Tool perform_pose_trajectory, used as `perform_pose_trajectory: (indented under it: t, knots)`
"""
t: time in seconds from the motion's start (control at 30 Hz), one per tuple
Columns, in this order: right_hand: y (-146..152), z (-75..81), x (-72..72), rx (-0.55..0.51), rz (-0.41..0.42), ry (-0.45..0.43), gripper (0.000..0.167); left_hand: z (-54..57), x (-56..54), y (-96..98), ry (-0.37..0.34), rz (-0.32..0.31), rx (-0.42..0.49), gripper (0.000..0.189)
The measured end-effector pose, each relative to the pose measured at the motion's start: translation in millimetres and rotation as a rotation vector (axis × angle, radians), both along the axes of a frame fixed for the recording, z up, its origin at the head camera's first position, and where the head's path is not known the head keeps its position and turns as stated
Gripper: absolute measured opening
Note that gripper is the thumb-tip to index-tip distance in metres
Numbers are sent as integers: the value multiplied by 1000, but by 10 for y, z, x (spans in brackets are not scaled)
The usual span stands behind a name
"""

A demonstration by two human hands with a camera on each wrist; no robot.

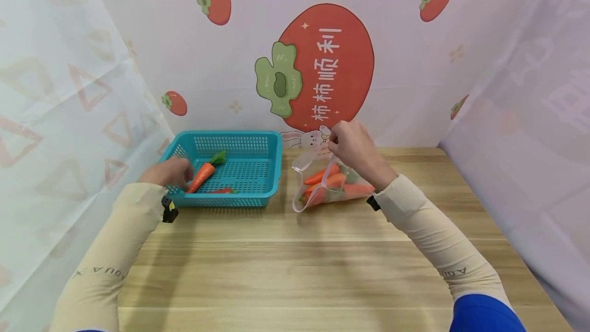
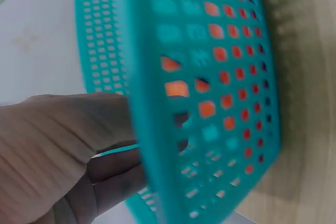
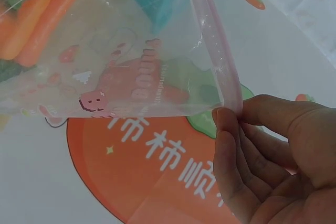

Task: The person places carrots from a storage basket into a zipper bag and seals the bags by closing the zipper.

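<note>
- Beige sleeves [image 1: 131, 219] nearest us, one per arm, both reaching fwd over the wood table [image 1: 286, 270].
- L hand [image 1: 167, 172] is over the basket's near-left corner, fingers dipped inside behind the rim; in the L wrist view they show thru the holes, close to orange. Whether they grip or just touch, we can't tell.
- Blue plastic basket [image 1: 278, 160] sits L of ctr. Carrot [image 1: 203, 174] lies slantwise in it, tapered end by L hand, green top pointing away. Red piece [image 1: 223, 191] lies by the near wall, mostly hidden; can't ID it.
- Clear bag [image 3: 178, 82] is on the table just R of the basket, w/ several carrots [image 1: 334, 181] inside; its mouth looks to gape toward the basket.
- R hand [image 1: 355, 148] pinches the bag's pale zip strip [image 3: 214, 43] at one corner, thumb & fingertips narrow on it, lifting that edge.
- Step in hand, our read: L hand is at the pick of the basket carrot, R hand minding the bag mouth.
- Next move prob. calls for a sure L pinch on the carrot, then a lift clear of the rim; R should hold the strip up so the mouth doesn't sag.
- Farthest: printed wall [image 1: 401, 106] w/ a big red fruit [image 1: 350, 70].
</note>
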State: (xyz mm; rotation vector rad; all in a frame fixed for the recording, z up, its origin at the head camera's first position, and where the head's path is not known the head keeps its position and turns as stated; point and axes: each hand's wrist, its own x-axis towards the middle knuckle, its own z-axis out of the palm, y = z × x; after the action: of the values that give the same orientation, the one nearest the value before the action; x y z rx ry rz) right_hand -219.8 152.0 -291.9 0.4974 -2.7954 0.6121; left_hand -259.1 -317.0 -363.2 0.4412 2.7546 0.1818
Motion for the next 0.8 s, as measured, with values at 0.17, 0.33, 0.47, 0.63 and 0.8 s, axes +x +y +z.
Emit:
perform_pose_trajectory:
  t: [0.17, 0.33, 0.47, 0.63, 0.8]
  knots:
    - [-11, -4, 3, -3, -4, 5, 22, -98, 34, -69, -22, 31, -26, 16]
    - [-19, -13, -2, 5, -10, -2, 20, -156, 108, -110, 10, 50, -38, 19]
    - [-20, -13, 0, 1, -14, -7, 19, -178, 131, -128, 30, 48, -30, 18]
    - [-18, -7, -2, -6, -24, -14, 19, -229, 80, -142, 12, 60, -15, 17]
    - [-30, -12, -7, -5, -27, -17, 18, -284, 8, -172, -37, 78, -8, 20]
